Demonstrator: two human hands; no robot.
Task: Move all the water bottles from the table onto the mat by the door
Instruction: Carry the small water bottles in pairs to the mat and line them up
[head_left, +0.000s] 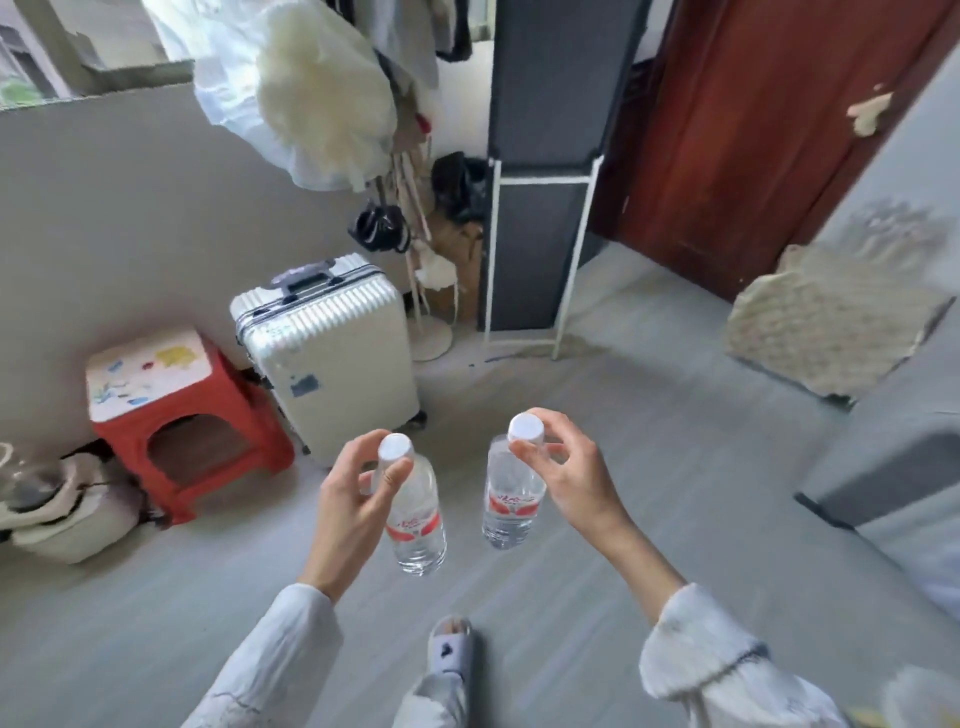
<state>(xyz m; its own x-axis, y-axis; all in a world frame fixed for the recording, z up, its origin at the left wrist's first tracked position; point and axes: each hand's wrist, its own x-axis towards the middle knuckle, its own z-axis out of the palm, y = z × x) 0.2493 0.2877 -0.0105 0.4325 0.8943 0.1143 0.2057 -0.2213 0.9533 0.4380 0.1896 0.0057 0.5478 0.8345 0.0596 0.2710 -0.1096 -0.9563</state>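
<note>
I hold one upright bottle (415, 512) in my left hand (353, 499), another (511, 501) in my right hand (563, 475), each pinched at the cap; the mat (826, 332) lies ahead-right, nearer the right.

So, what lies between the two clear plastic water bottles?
Nothing: in the head view, only bare grey floor shows between the left clear plastic water bottle and the right one.

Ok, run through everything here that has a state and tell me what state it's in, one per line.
left hand: pinching the left bottle by its neck
left bottle: capped, hanging upright in the air
right hand: pinching the right bottle at its cap
right bottle: capped, hanging upright in the air
suitcase: closed, standing upright
door: closed
</note>
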